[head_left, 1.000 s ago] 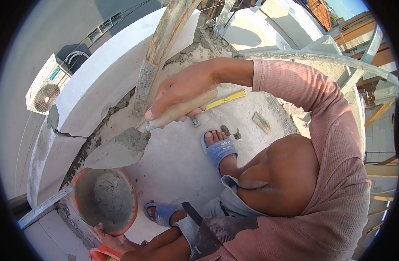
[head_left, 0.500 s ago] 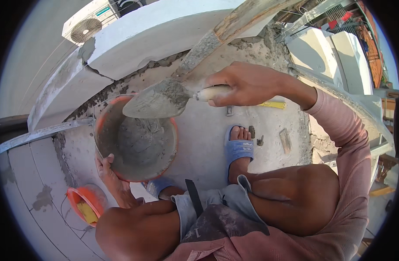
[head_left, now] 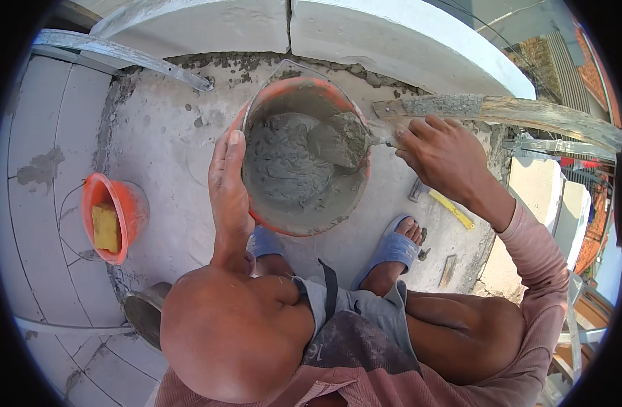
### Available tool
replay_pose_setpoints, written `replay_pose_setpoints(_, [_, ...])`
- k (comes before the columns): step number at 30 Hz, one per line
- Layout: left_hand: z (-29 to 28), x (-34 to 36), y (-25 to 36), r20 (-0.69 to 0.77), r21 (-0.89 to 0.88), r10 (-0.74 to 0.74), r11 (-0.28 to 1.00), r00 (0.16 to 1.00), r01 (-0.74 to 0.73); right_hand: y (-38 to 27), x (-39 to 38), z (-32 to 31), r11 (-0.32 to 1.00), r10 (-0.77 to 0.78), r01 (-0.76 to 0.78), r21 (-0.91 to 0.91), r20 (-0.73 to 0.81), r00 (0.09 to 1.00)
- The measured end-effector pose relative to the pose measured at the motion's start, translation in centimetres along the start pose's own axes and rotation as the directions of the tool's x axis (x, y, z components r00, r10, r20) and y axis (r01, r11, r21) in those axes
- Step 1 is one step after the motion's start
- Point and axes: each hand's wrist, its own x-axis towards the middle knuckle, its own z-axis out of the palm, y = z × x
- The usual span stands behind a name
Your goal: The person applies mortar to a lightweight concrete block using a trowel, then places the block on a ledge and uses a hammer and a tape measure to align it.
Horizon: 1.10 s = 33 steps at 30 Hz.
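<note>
An orange bucket [head_left: 355, 112] of wet grey mortar [head_left: 287, 159] stands on the floor in front of me. Along its left rim, my left hand [head_left: 228, 186] holds the side, thumb and fingers lying against the outside. My right hand [head_left: 453, 159] is closed around the handle of a trowel [head_left: 338, 141], which comes in over the right rim. The trowel's mortar-coated blade is inside the bucket, at the mortar's right side. Most of the handle is hidden by my fingers.
A small orange bucket [head_left: 136, 207] with a yellow sponge [head_left: 106, 228] lies at left, a mortar-stained container [head_left: 146, 313] nearer me. A yellow-handled hammer [head_left: 450, 205] lies right of my sandals. A wooden plank [head_left: 521, 112] and white blocks [head_left: 392, 44] border the far side.
The trowel has gone from above the bucket's rim down into the bucket. My left hand has shifted up along the bucket's left side. My view has swung toward the left.
</note>
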Motion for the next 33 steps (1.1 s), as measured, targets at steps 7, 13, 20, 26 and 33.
replay_pose_setpoints(7, [-1.3,1.2,-0.9,0.036,0.065,0.031,0.997,0.999,-0.033,-3.2,0.9,0.7,0.975,-0.085,0.090,0.204,-0.034,0.996])
replay_pose_setpoints(13, [-3.1,1.7,0.3,-0.085,-0.231,-0.046,0.973,0.995,0.025,-2.7,-0.1,2.9,0.822,-0.011,0.043,0.568,-0.059,0.998])
replay_pose_setpoints(20, [-8.8,0.8,-1.7,-0.153,-0.338,-0.087,0.941,0.984,0.031,-1.6,-0.7,3.7,0.483,0.228,-0.281,0.830,0.191,0.955])
replay_pose_setpoints(26, [-14.2,-1.4,-0.1,-0.299,-0.263,-0.013,0.962,0.954,-0.069,-0.3,2.1,3.5,0.556,0.330,-0.257,0.791,0.073,0.941])
replay_pose_setpoints(33, [-18.9,-2.9,-0.1,-0.468,-0.233,0.029,0.960,0.883,-0.155,2.4,8.1,5.9,0.643,0.377,-0.340,0.686,0.103,0.921])
